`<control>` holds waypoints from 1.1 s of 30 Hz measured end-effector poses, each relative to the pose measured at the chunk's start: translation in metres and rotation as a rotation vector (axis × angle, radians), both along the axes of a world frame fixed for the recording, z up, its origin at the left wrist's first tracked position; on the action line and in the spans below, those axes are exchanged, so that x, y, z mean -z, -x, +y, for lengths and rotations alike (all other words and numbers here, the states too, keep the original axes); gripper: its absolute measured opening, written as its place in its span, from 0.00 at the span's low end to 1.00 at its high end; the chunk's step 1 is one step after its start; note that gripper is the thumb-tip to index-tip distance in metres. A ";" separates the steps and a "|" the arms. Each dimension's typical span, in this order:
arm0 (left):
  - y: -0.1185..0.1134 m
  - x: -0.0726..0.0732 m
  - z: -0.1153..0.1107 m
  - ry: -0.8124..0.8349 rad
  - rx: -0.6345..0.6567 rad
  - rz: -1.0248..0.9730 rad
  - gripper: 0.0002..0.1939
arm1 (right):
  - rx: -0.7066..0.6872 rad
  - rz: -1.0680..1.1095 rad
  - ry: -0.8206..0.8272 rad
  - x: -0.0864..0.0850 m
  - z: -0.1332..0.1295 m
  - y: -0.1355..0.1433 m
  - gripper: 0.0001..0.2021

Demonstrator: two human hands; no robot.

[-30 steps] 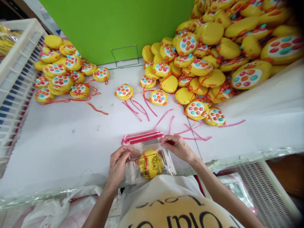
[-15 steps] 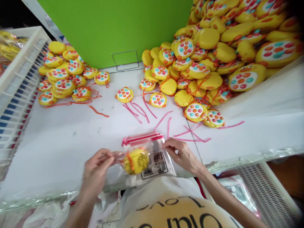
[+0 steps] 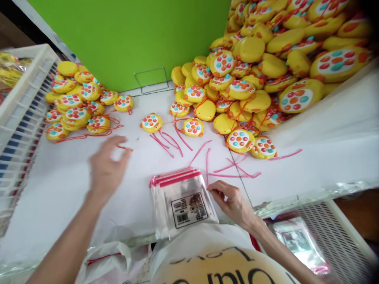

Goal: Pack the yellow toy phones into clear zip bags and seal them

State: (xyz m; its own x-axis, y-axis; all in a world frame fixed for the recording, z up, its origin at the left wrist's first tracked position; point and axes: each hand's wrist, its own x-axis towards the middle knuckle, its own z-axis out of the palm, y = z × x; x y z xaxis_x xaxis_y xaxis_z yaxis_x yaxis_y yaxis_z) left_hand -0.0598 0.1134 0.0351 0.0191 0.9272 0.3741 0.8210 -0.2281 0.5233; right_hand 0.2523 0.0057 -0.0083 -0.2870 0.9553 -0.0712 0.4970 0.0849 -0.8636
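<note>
L hand nr orng cord, R hand nr bags

There are two hands, one bag stack, two toy piles (one toy between).

The bagged yellow toy has gone from the stack of clear bags by the desk's front edge, baring the black printed label. The left hand, no longer pinching that bag, has swung toward the desk's left edge, blurred, its fingers spread and partly hiding the loose orange cord.
</note>
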 end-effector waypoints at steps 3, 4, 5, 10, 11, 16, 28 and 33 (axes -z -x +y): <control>-0.058 0.029 0.024 0.002 0.293 0.089 0.10 | -0.033 0.016 0.018 0.001 -0.005 0.003 0.08; -0.078 0.036 0.033 0.003 0.380 0.124 0.10 | -0.034 0.022 0.024 0.001 -0.006 0.004 0.08; -0.097 0.042 0.042 -0.001 0.439 0.161 0.12 | -0.029 0.029 0.029 0.002 -0.007 0.004 0.08; -0.151 0.054 0.083 0.010 0.451 0.313 0.14 | 0.004 0.066 0.056 0.004 -0.008 0.001 0.08; -0.154 0.055 0.089 0.021 0.452 0.322 0.13 | 0.009 0.071 0.057 0.004 -0.008 0.000 0.08; -0.154 0.061 0.098 0.040 0.453 0.284 0.11 | 0.132 0.142 0.130 0.003 0.004 0.001 0.07; -0.134 0.037 -0.019 0.004 0.377 -0.117 0.04 | 0.552 1.054 0.527 0.008 0.078 0.038 0.18; -0.127 0.037 -0.053 -0.069 0.401 -0.103 0.07 | 0.540 1.003 0.488 0.006 0.065 0.047 0.20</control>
